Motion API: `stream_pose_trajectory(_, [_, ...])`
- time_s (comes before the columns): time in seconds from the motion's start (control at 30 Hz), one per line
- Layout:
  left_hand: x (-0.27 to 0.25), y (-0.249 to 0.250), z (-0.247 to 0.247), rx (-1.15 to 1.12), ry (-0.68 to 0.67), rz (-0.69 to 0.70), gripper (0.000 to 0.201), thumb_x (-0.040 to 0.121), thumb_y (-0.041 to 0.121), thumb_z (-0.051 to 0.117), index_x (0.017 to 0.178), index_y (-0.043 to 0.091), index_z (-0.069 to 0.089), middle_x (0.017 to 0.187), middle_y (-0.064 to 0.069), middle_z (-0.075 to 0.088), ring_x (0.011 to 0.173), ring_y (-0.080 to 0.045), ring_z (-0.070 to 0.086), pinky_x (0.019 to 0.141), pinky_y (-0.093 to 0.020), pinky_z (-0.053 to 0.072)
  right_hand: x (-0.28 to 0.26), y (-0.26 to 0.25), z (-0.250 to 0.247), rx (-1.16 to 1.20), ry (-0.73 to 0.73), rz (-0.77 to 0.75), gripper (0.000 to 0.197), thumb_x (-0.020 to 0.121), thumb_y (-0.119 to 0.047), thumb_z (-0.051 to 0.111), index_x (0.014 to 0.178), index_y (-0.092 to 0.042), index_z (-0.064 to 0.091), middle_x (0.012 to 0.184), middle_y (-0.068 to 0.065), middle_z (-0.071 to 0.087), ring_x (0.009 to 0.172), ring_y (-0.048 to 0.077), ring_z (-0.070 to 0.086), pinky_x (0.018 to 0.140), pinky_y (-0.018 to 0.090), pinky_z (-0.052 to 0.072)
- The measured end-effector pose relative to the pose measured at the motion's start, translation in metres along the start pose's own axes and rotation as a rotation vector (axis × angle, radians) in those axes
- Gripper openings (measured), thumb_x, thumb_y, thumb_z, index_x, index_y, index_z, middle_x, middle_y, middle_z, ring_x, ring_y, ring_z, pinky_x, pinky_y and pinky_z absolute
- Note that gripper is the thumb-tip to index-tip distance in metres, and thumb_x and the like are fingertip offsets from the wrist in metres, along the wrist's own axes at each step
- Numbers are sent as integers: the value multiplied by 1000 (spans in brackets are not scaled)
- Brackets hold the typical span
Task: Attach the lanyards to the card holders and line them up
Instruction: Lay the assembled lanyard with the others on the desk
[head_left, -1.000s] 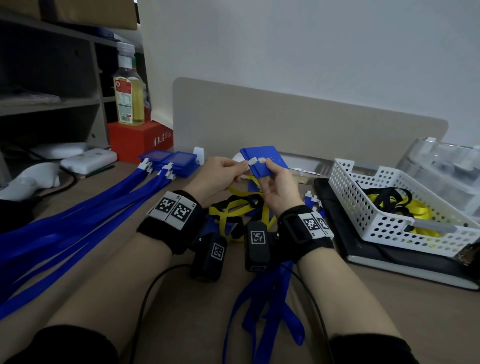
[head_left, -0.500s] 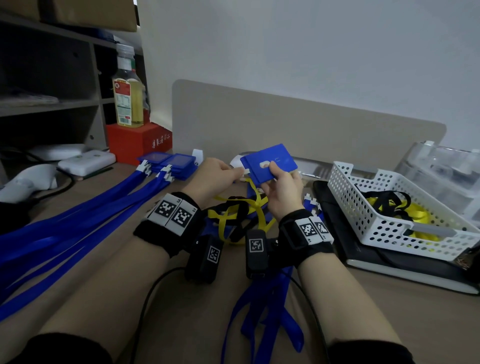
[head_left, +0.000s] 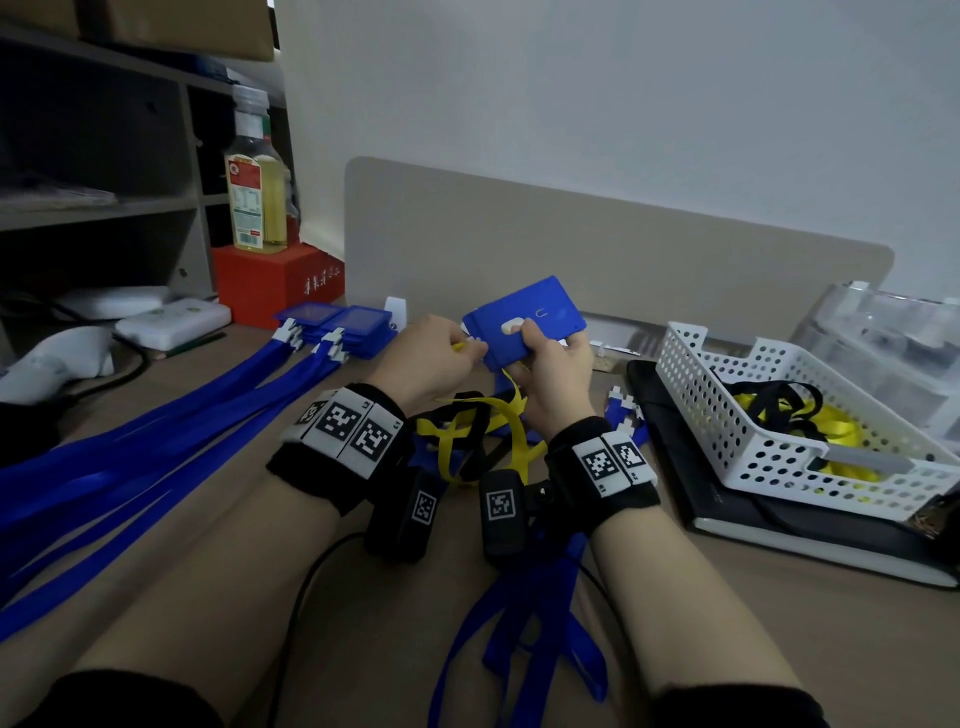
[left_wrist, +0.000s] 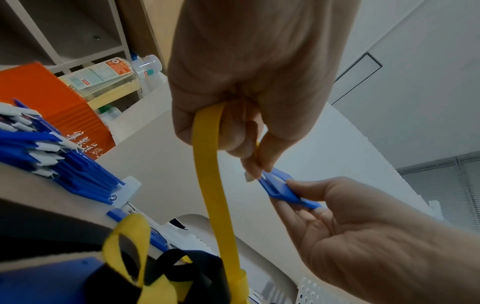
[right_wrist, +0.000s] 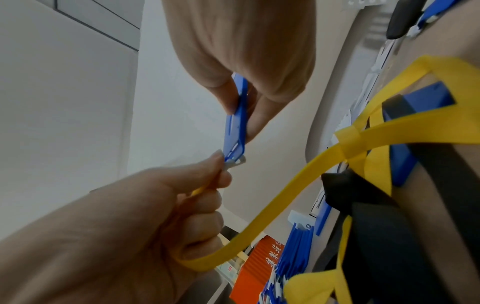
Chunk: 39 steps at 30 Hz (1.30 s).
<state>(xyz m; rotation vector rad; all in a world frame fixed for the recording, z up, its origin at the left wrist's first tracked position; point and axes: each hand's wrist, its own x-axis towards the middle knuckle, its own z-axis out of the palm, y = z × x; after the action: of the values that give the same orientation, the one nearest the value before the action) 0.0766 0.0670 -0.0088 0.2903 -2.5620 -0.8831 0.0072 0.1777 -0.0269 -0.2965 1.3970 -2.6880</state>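
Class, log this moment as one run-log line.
step: clipping | left hand: pinches yellow lanyard clip | right hand: holds blue card holder | clip at holder's edge

Both my forearms reach forward toward twelve o'clock, each wrist wrapped in a black band with printed markers. My left hand (head_left: 431, 358) is curled, thumb and fingers (left_wrist: 255, 164) pinched together at its three o'clock side. My right hand (head_left: 558, 371) sits just beside it at three o'clock, raised off the counter, thumb on top and fingers (right_wrist: 255, 115) clamped underneath, palm turned inward.
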Motion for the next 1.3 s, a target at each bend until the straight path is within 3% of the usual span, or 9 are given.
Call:
stream_pose_trajectory(0.13, [0,-1,-3,87,9,72,33,94,31,56,68,10,55,63,-2,49,64,-19,49,51,-27,31,1,-5,1,23,15,33,22,91,2,56,109,-9,51,96,10,64,99,33,66,71,42,60])
stream_pose_trajectory(0.27, [-1,0,-7,184,12,177,33,95,32,56,77,5,61,69,-8,51,68,-25,48,51,-31,28,3,-11,-2,45,50,97,32,91,2,56,122,1,50,96,15,64,83,24,67,59,30,60])
stream_pose_trajectory(0.37, [-1,-1,-10,220,18,165,32,95,31,55,75,5,60,67,-9,49,67,-24,46,51,-32,27,1,-13,-4,80,93,127,35,91,2,56,125,4,49,92,13,63,73,19,65,52,24,57])
stream_pose_trajectory(0.53, [4,-6,-9,-95,52,-3,38,101,33,42,72,8,45,63,-4,37,58,-17,36,51,-30,25,2,-11,-8,69,134,112,28,93,-3,56,121,-3,52,104,12,65,75,17,66,57,27,59])
stream_pose_trajectory(0.67, [2,-3,-8,-437,21,-77,37,103,33,36,72,15,44,65,-1,38,54,-13,33,50,-27,27,0,-10,-8,-86,80,161,4,98,-17,53,99,-14,55,90,3,64,74,15,64,59,28,52])
stream_pose_trajectory(0.7, [2,-2,-9,-482,20,-80,37,103,32,36,72,16,44,66,0,40,55,-12,34,50,-25,28,-1,-9,-8,-112,65,162,5,98,-19,52,95,-16,55,88,2,64,73,14,64,59,28,52])
stream_pose_trajectory(0.97, [-1,-1,-7,-502,-102,-133,33,102,44,33,84,23,51,97,3,54,66,-11,47,49,-21,33,-2,-4,-7,-231,-14,131,14,98,-26,52,92,-17,61,83,0,65,68,13,62,62,28,48])
stream_pose_trajectory(1.17, [-6,2,-5,-524,-171,-134,34,99,49,38,85,23,54,97,4,51,64,-13,47,47,-20,32,-4,-2,-8,-278,-85,113,20,98,-27,52,106,-11,62,93,7,66,74,17,62,65,31,47])
stream_pose_trajectory(1.3, [-7,2,-4,-570,-213,-134,31,99,44,44,82,22,57,89,5,53,54,-8,42,42,-17,28,-3,-1,-8,-356,-102,103,17,98,-27,53,92,-14,61,83,6,62,64,15,57,56,28,42])
